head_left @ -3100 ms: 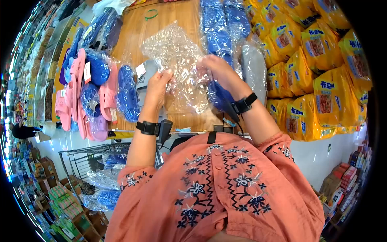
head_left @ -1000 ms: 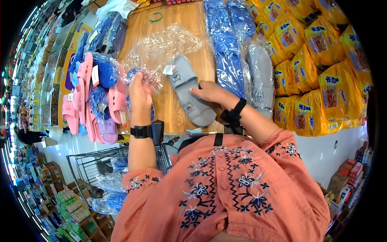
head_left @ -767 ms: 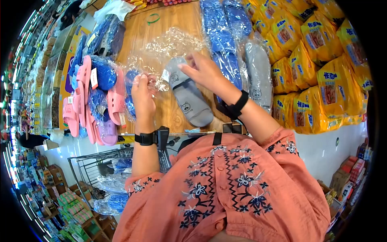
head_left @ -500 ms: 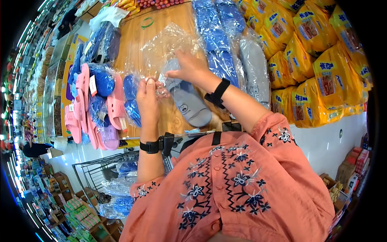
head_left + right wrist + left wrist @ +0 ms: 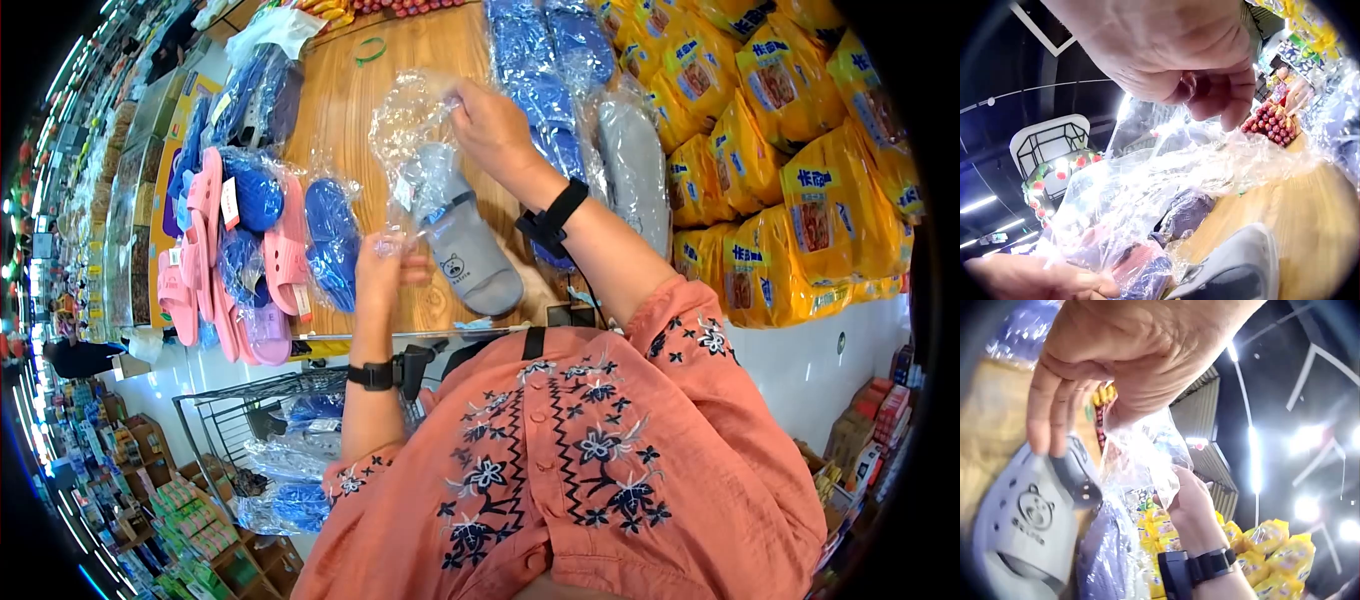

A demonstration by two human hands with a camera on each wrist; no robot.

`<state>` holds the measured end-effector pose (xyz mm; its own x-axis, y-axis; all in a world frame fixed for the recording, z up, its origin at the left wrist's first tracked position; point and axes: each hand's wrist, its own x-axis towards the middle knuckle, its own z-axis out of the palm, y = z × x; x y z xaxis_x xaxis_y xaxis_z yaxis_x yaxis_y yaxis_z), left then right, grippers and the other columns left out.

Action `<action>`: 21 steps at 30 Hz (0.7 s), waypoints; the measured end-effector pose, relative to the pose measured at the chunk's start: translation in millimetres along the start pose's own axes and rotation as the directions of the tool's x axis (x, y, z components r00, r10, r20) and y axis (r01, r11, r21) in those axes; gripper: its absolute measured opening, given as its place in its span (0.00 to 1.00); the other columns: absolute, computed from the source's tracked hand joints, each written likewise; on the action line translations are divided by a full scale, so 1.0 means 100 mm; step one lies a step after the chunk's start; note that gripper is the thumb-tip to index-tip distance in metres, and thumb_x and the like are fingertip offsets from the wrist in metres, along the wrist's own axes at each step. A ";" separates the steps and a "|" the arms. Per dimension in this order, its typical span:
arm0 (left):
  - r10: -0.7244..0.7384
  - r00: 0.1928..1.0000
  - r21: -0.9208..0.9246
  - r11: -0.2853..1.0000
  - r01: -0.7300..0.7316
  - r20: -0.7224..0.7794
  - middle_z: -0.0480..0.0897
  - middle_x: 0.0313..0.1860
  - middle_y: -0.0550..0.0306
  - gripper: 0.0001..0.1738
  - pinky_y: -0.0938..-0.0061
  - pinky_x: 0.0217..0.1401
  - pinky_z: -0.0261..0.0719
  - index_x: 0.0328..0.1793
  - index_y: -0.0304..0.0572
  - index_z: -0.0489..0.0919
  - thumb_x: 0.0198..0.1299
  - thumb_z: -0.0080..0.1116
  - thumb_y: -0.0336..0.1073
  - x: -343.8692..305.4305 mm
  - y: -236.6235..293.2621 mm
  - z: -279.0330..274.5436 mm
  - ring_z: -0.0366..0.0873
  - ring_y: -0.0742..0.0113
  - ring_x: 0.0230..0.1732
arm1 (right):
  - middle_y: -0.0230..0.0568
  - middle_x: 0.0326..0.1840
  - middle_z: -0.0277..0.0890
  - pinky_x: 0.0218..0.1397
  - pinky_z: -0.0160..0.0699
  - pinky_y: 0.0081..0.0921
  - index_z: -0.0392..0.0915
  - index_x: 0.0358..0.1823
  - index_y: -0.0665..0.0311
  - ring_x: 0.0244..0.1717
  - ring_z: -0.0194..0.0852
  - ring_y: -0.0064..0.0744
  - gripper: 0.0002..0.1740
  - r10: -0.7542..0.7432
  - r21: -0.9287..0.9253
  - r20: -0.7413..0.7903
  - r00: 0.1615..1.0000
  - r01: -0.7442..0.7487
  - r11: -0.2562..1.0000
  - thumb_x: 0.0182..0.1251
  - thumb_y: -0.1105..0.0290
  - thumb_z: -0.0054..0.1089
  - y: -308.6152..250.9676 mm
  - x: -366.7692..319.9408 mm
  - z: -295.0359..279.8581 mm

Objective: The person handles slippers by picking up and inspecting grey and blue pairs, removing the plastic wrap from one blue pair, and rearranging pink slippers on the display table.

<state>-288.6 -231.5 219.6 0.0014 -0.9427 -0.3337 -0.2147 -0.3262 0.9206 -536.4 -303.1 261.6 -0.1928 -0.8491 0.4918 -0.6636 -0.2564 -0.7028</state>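
Note:
A pair of grey slippers [image 5: 475, 262] with a bear print lies on the wooden table, toe ends away from the body. A clear plastic bag [image 5: 400, 125] stretches between both hands, its lower part overlapping the slippers' far end and white tag. The left hand [image 5: 385, 270] pinches the bag's near edge with its thumb, other fingers loosely bent beside the slippers. In the left wrist view those fingers hang close over a grey slipper [image 5: 1035, 512]. Farther off, the right hand [image 5: 492, 130] grips the bag [image 5: 1147, 181] with curled fingers, raised above the table.
Bagged blue slippers [image 5: 332, 240] lie left of the hands, beside pink slippers [image 5: 205, 190]. More bagged blue slippers [image 5: 540, 90] and a bagged grey pair [image 5: 632, 150] line the right. Yellow packs [image 5: 815, 210] pile beyond; a wire cart [image 5: 260, 410] stands below the table's left edge.
The right hand has left the grey slippers, moved away from the body and taken hold of the bag. The left hand has come nearer the slippers, drawing the bag over toward them.

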 end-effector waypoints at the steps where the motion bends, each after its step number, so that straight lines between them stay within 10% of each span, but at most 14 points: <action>1: -0.022 1.000 0.145 0.989 0.022 -0.002 0.81 0.54 0.47 0.26 0.61 0.48 0.89 0.68 0.30 0.70 0.72 0.61 0.38 -0.04 0.02 -0.01 0.85 0.62 0.48 | 0.55 0.39 0.82 0.45 0.80 0.52 0.79 0.45 0.63 0.42 0.82 0.61 0.10 -0.038 0.005 0.008 0.999 0.038 0.999 0.68 0.68 0.54 0.00 -0.01 -0.02; 3: 0.419 0.885 0.526 0.809 -0.262 -0.204 0.75 0.65 0.38 0.36 0.59 0.65 0.82 0.76 0.28 0.63 0.69 0.66 0.37 -0.24 0.31 -0.10 0.78 0.56 0.66 | 0.53 0.39 0.82 0.44 0.81 0.49 0.80 0.47 0.62 0.41 0.82 0.59 0.10 -0.103 -0.022 0.022 0.994 0.104 0.994 0.68 0.69 0.56 0.00 -0.03 -0.04; 5: 0.700 0.688 0.470 0.681 -0.562 -0.192 0.71 0.71 0.38 0.39 0.59 0.76 0.70 0.78 0.31 0.62 0.67 0.69 0.37 -0.43 0.71 -0.22 0.69 0.53 0.73 | 0.49 0.40 0.83 0.42 0.82 0.45 0.82 0.48 0.60 0.40 0.83 0.55 0.10 -0.167 -0.081 0.043 0.985 0.170 0.982 0.67 0.71 0.59 -0.03 -0.07 -0.02; 10: 0.875 0.455 0.647 0.253 -0.720 0.164 0.74 0.67 0.41 0.43 0.55 0.72 0.69 0.77 0.36 0.66 0.57 0.75 0.34 -0.74 1.48 -0.11 0.71 0.41 0.70 | 0.46 0.40 0.81 0.39 0.82 0.43 0.83 0.48 0.58 0.39 0.83 0.53 0.10 -0.281 -0.057 0.070 0.957 0.285 0.957 0.66 0.71 0.62 -0.30 -0.17 0.03; 13: 0.785 0.494 0.729 0.081 -0.680 0.374 0.78 0.60 0.38 0.33 0.53 0.66 0.74 0.69 0.33 0.73 0.59 0.72 0.35 -0.41 1.29 -0.01 0.75 0.37 0.62 | 0.45 0.42 0.80 0.39 0.82 0.42 0.83 0.50 0.58 0.38 0.82 0.54 0.11 -0.363 0.022 0.099 0.927 0.362 0.932 0.66 0.72 0.63 -0.33 -0.21 0.08; 16: 0.613 0.722 0.759 0.291 -0.582 0.319 0.82 0.51 0.36 0.19 0.53 0.58 0.79 0.60 0.33 0.78 0.66 0.64 0.35 0.01 0.94 -0.11 0.81 0.38 0.50 | 0.46 0.43 0.79 0.39 0.81 0.40 0.81 0.53 0.60 0.38 0.81 0.52 0.13 -0.387 0.098 0.085 0.918 0.379 0.920 0.68 0.71 0.63 -0.28 -0.26 0.07; 21: 0.812 0.581 0.701 0.445 -0.557 -0.054 0.84 0.47 0.33 0.13 0.56 0.50 0.81 0.56 0.34 0.78 0.73 0.50 0.33 0.35 0.94 -0.44 0.84 0.36 0.44 | 0.51 0.42 0.80 0.43 0.79 0.34 0.76 0.59 0.73 0.38 0.80 0.42 0.26 0.000 0.077 0.110 0.994 -0.009 0.997 0.70 0.59 0.67 0.17 -0.58 0.06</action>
<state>-266.0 -298.4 303.4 -0.1212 -0.8166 0.5643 -0.7809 0.4293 0.4537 -532.6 -260.7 218.1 -0.1122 -0.8947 0.4322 -0.6039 -0.2840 -0.7447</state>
